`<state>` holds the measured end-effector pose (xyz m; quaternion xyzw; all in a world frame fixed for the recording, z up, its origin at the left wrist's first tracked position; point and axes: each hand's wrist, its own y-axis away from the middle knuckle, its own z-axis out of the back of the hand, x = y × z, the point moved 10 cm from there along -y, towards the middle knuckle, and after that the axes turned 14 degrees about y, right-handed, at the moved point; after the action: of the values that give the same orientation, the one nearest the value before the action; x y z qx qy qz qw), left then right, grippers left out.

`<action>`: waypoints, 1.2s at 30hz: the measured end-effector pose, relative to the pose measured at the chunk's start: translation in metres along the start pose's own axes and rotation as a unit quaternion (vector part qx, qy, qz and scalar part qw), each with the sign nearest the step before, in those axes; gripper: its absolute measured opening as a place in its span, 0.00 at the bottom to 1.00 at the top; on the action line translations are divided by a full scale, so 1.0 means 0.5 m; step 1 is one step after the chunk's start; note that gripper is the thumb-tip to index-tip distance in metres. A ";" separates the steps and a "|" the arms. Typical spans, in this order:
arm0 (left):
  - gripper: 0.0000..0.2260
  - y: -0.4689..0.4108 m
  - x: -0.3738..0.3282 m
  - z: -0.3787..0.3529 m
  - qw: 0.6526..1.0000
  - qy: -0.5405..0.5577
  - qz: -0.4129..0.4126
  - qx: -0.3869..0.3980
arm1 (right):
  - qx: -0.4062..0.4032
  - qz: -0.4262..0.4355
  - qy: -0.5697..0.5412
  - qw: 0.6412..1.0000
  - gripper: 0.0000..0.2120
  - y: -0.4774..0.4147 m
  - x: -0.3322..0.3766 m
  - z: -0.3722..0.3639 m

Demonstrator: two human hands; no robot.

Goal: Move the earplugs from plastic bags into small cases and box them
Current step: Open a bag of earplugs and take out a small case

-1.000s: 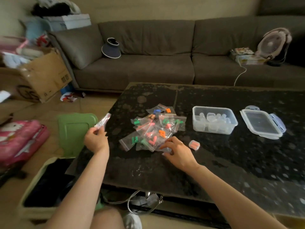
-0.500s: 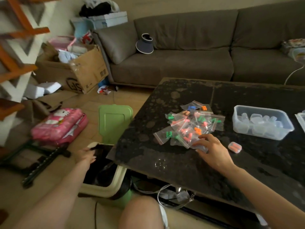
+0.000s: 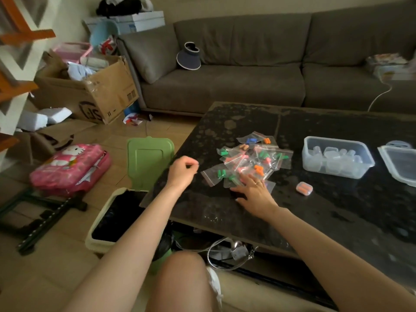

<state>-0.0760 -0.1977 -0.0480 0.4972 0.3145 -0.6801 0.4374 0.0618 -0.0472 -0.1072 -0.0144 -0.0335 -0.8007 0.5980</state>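
On bench, head view: one filled case [image 3: 304,188] done, pile of earplug bags [image 3: 249,161] left, box [image 3: 337,157] holds empty-looking cases; right hand [image 3: 254,192] flat on pile, left hand [image 3: 182,171] loosely curled, holding nothing.

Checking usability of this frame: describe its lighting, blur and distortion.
Head view: dim, warm light; the glossy black table shows pale mottled reflections; wide-angle bending curves the grey fabric sofa; the clear plastic lid is cut off at the right edge; edges look soft.

Your right hand [image 3: 254,194] covers the near bags [image 3: 249,163]; the box lid [image 3: 399,164] runs off frame right; stacked cases [image 3: 333,157] blur together.
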 end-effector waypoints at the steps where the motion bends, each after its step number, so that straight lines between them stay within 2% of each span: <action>1: 0.04 0.010 -0.024 -0.042 0.999 -0.007 -0.009 0.031 | -0.006 -0.003 -0.015 1.000 0.19 0.003 -0.004 0.005; 4: 0.05 0.042 -0.059 -0.149 0.995 -0.038 -0.011 0.095 | -0.045 -0.027 -0.062 0.997 0.19 0.019 -0.026 0.029; 6: 0.06 0.059 -0.073 -0.197 0.993 -0.051 -0.016 0.102 | -0.103 -0.041 -0.083 0.990 0.22 0.034 -0.041 0.055; 11: 0.08 0.086 -0.052 -0.259 0.995 -0.057 -0.037 0.079 | -0.166 -0.130 -0.148 0.966 0.21 0.073 -0.107 0.102; 14: 0.13 0.089 -0.037 -0.259 0.994 -0.060 -0.081 0.033 | -0.209 -0.183 -0.226 0.934 0.19 0.108 -0.146 0.136; 16: 0.23 0.089 -0.050 -0.267 0.990 -0.056 -0.123 0.043 | -0.207 -0.231 -0.333 0.891 0.17 0.125 -0.175 0.130; 17: 0.29 0.090 -0.058 -0.278 0.988 -0.035 -0.132 0.066 | -0.197 -0.248 -0.404 0.858 0.16 0.129 -0.184 0.116; 19: 0.37 0.096 -0.053 -0.306 0.987 0.041 -0.089 0.129 | -0.188 -0.270 -0.529 0.782 0.13 0.139 -0.196 0.087; 21: 0.32 0.112 -0.049 -0.325 0.978 0.118 -0.033 0.171 | -0.177 -0.280 -0.614 0.717 0.12 0.156 -0.199 0.069; 23: 0.24 0.114 -0.046 -0.323 0.973 0.163 -0.011 0.162 | -0.170 -0.281 -0.649 0.686 0.13 0.170 -0.200 0.065; 26: 0.17 0.112 -0.051 -0.310 0.969 0.205 -0.004 0.140 | -0.161 -0.285 -0.644 0.691 0.15 0.177 -0.206 0.061; 29: 0.19 0.114 -0.057 -0.306 0.959 0.248 0.001 0.138 | -0.144 -0.292 -0.634 0.702 0.20 0.175 -0.209 0.052; 31: 0.20 0.119 -0.064 -0.306 0.966 0.215 -0.019 0.142 | -0.134 -0.305 -0.641 0.691 0.17 0.177 -0.214 0.046; 33: 0.24 0.129 -0.093 -0.307 0.977 0.093 -0.122 0.148 | -0.125 -0.308 -0.635 0.698 0.08 0.177 -0.220 0.046; 34: 0.28 0.140 -0.115 -0.315 0.966 0.020 -0.206 0.153 | -0.123 -0.306 -0.626 0.706 0.05 0.177 -0.225 0.049; 36: 0.34 0.167 -0.140 -0.345 0.921 -0.092 -0.340 0.167 | -0.122 -0.297 -0.603 0.730 0.03 0.175 -0.231 0.057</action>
<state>0.0778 -0.0639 -0.0338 0.3619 0.3048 -0.8731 0.1175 0.1780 0.0408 -0.0831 -0.5564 -0.2920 -0.7574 0.1772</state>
